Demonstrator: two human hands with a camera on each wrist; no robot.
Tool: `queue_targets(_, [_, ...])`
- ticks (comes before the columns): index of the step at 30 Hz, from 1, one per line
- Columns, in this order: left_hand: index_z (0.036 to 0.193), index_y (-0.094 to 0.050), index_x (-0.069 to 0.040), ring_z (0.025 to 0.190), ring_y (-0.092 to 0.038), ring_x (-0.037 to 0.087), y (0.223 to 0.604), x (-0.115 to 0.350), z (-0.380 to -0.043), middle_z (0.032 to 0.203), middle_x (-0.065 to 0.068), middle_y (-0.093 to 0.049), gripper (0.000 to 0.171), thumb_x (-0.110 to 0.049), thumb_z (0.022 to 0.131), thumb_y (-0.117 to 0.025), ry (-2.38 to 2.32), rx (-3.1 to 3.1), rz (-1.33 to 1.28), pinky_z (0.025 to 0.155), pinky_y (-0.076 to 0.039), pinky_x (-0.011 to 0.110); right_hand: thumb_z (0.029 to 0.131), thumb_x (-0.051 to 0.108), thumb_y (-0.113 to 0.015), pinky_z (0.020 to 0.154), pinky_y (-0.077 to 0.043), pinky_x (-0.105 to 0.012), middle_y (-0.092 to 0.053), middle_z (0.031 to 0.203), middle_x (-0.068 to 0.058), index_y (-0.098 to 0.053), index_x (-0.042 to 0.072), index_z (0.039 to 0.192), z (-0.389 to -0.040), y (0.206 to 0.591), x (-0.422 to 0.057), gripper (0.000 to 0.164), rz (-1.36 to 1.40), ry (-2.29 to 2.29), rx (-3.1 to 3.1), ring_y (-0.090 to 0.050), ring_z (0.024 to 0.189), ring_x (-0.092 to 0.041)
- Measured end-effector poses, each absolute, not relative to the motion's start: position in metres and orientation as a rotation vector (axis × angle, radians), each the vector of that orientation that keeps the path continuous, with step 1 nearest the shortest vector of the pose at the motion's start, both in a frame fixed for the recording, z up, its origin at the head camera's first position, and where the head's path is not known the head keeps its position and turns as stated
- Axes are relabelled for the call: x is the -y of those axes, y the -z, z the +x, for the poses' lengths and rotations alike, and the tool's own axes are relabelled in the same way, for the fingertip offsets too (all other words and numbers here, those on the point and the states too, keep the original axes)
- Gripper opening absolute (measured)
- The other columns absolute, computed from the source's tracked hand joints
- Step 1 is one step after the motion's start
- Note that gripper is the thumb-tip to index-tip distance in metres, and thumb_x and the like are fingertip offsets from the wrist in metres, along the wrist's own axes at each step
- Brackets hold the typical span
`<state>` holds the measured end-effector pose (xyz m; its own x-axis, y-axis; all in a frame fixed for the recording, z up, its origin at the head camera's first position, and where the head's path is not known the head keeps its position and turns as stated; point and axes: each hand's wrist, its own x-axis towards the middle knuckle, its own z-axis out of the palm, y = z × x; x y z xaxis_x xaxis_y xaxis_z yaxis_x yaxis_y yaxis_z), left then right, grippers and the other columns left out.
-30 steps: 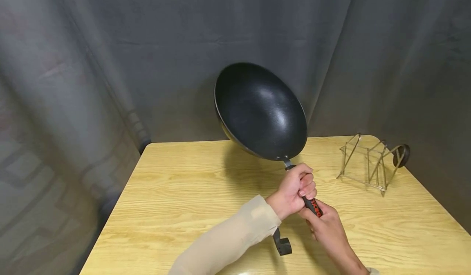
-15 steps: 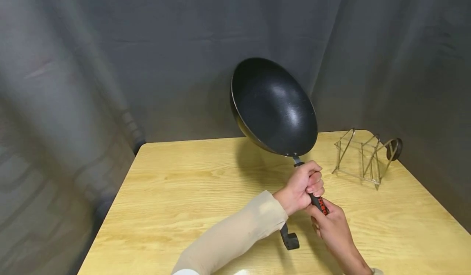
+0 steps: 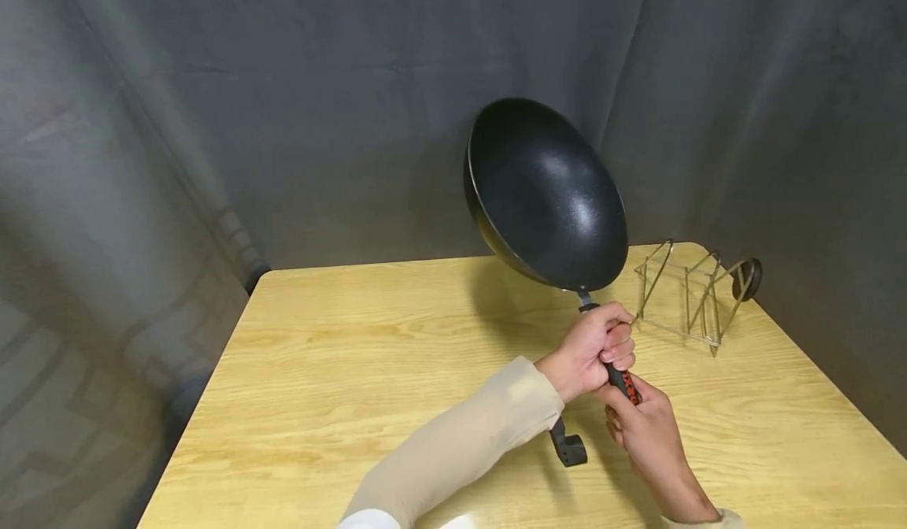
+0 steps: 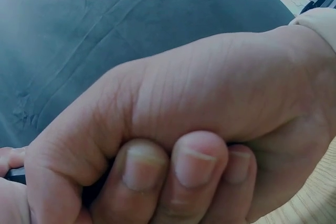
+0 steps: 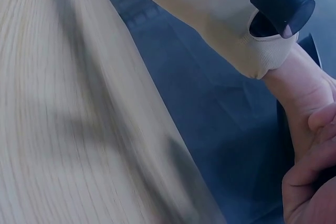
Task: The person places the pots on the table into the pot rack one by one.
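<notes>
A black wok [image 3: 549, 198] with a dark, glossy inside is held up over the table, tilted with its bowl toward the back and its hollow facing me. My left hand [image 3: 594, 349] grips its black handle [image 3: 625, 384] close to the bowl. Red lettering shows on the handle just below that fist. Lower down, my right hand [image 3: 646, 425] holds the handle's end, thumb along it. In the left wrist view the left hand's fingers [image 4: 197, 169] are curled tightly, hiding most of the handle. Only part of the right hand [image 5: 317, 192] enters the right wrist view.
A wire rack [image 3: 683, 301] with a dark round piece [image 3: 747, 279] at one end stands at the table's back right. Below my left wrist hangs a black mount [image 3: 568, 446]. Grey curtains [image 3: 354, 120] close in behind the wooden table [image 3: 319, 371].
The wok and both hands have shifted right and slightly up in the head view, nearer the rack. The view itself has turned a little. Both grips stay the same.
</notes>
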<state>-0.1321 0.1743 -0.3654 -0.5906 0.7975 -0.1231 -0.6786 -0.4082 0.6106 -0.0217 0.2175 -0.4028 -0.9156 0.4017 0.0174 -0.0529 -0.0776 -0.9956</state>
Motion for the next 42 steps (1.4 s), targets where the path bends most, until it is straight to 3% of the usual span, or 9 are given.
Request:
queue_targets(15, [0.05, -0.028, -0.018, 0.033, -0.021, 0.004, 0.362, -0.188, -0.136, 0.043, -0.007, -0.021, 0.04, -0.007, 0.084, -0.045, -1.996, -0.759, 0.346, 0.039, -0.013, 0.019, 0.091, 0.0, -0.057, 0.04, -0.015, -0.03, -0.034, 0.049, 0.005, -0.052, 0.006, 0.078, -0.022, 0.399, -0.226, 0.015, -0.35, -2.154, 1.748, -0.029, 0.04, -0.004])
queue_targets(24, [0.052, -0.029, -0.017, 0.035, -0.02, 0.005, 0.355, -0.197, -0.132, 0.045, -0.007, -0.022, 0.039, -0.005, 0.084, -0.048, -1.966, -0.787, 0.36, 0.038, -0.016, 0.019, 0.093, 0.0, -0.051, 0.039, -0.01, -0.031, -0.032, 0.05, 0.005, -0.046, 0.008, 0.075, -0.017, 0.397, -0.229, 0.021, -0.272, -2.25, 1.642, -0.019, 0.04, -0.01])
queue_targets(29, [0.054, -0.029, -0.016, 0.037, -0.022, 0.005, 0.351, -0.204, -0.128, 0.048, -0.006, -0.023, 0.037, -0.003, 0.083, -0.047, -1.951, -0.798, 0.389, 0.038, -0.017, 0.02, 0.094, -0.003, -0.045, 0.037, -0.007, -0.03, -0.032, 0.048, 0.005, -0.045, 0.008, 0.075, -0.014, 0.395, -0.23, 0.022, -0.218, -2.287, 1.559, -0.02, 0.036, -0.008])
queue_targets(36, [0.056, -0.03, -0.015, 0.039, -0.024, 0.007, 0.346, -0.214, -0.123, 0.05, -0.004, -0.026, 0.035, -0.001, 0.084, -0.047, -1.944, -0.829, 0.456, 0.04, -0.023, 0.02, 0.095, -0.009, -0.034, 0.035, -0.004, -0.026, -0.02, 0.051, -0.002, -0.046, 0.007, 0.075, -0.009, 0.391, -0.239, 0.028, 0.059, -2.408, 1.401, -0.008, 0.039, -0.015])
queue_targets(42, [0.057, -0.029, -0.013, 0.04, -0.025, 0.008, 0.342, -0.225, -0.118, 0.051, -0.003, -0.026, 0.036, 0.001, 0.086, -0.044, -1.924, -0.794, 0.524, 0.041, -0.023, 0.021, 0.096, -0.009, -0.018, 0.034, -0.004, -0.021, -0.013, 0.054, -0.002, -0.047, 0.005, 0.078, -0.005, 0.384, -0.251, 0.037, 0.305, -2.658, 1.191, -0.006, 0.038, -0.013])
